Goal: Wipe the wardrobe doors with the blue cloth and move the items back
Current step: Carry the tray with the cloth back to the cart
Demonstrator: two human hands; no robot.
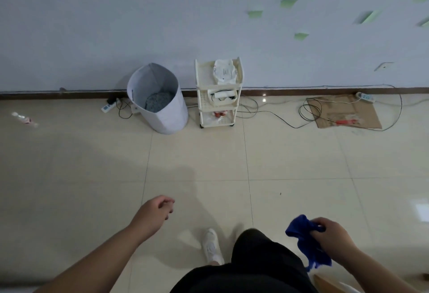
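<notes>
My right hand [329, 232] grips a crumpled blue cloth [306, 239], which hangs down over the tiled floor at the lower right. My left hand [155, 211] hangs over the floor at lower centre, fingers loosely curled and holding nothing. No wardrobe door is in view. Against the far wall stand a white fabric laundry bin [160, 100] and a cream three-tier rolling shelf [218, 93] with small items on its tiers.
Cables [267, 111] and power strips run along the skirting board. A flat piece of cardboard [348, 111] lies at the right, and a plastic bottle [24, 118] lies at far left. Green notes dot the wall. My white shoe [212, 245] is below.
</notes>
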